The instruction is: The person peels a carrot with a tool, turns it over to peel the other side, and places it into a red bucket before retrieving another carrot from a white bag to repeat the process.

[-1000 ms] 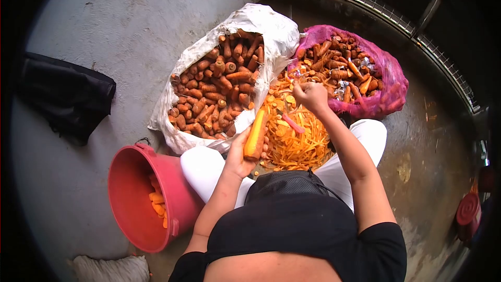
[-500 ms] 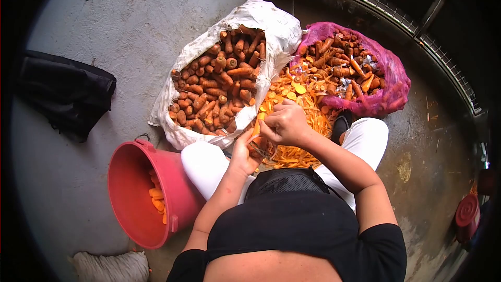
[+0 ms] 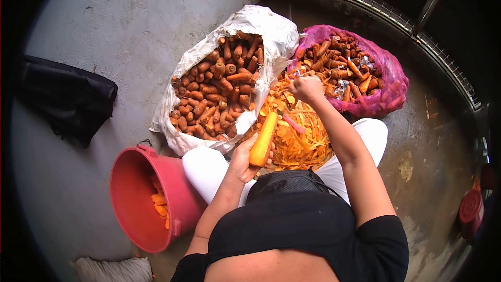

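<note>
My left hand [image 3: 243, 159] is wrapped round the lower part of a peeled carrot [image 3: 264, 140], which points up and away from me. The carrot's visible side is smooth and yellow-orange. My right hand [image 3: 307, 89] is closed in a fist above the far part of a heap of carrot peelings [image 3: 302, 149], apart from the carrot. What it holds, if anything, is hidden. On the heap between my hands lies a thing with a pink handle [image 3: 294, 124], which looks like a small knife. Cut carrot ends [image 3: 282, 98] lie among the peelings.
Beyond my left hand stands a white sack [image 3: 276, 31] of unpeeled carrots. A pink mesh sack [image 3: 389, 81] of carrots and scraps is at the right. A red bucket [image 3: 182, 193] with some peeled carrots leans by my left knee. Black cloth [image 3: 68, 96] lies far left.
My right hand has moved away from the carrot, forward and right over the peelings. My left hand still holds the carrot, now with its peeled side turned up. The pink handle has come into view.
</note>
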Tool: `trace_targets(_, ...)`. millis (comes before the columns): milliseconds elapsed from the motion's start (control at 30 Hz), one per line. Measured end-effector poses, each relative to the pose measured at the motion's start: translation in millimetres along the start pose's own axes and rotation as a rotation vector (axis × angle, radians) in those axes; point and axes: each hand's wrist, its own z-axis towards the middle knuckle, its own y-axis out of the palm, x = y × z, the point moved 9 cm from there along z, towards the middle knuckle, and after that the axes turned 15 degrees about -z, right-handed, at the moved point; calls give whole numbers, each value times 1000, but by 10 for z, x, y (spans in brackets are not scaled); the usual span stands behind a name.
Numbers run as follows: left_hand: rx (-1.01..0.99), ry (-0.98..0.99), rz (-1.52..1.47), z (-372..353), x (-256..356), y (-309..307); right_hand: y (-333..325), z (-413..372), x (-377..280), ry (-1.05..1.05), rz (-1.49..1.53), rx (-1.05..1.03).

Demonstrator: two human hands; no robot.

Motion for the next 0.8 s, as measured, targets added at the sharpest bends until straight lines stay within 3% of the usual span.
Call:
trace_targets(100, 58, 24, -18, 49, 49, -14, 104, -83, 113, 127, 12, -16)
trace_targets(233, 46, -30, -123, 215, -9, -184, -217, -332, -173, 148, 471, -93)
trace_targets(333, 75, -8, -173, 316, -37, -328, -747, -589, -555, -40, 551, 35)
trace_targets(400, 156, 60, -226, 301, -15, -286, -1129, -799, -832, -269, 493, 300)
trace_targets(533, 121, -35, -257, 318, -63, -382, -1402, -931, -1017, -334, 520, 351)
trace_targets(800, 62, -18, -252, 305, -100, -356, -1321, -928, -1067, -391, 518, 336)
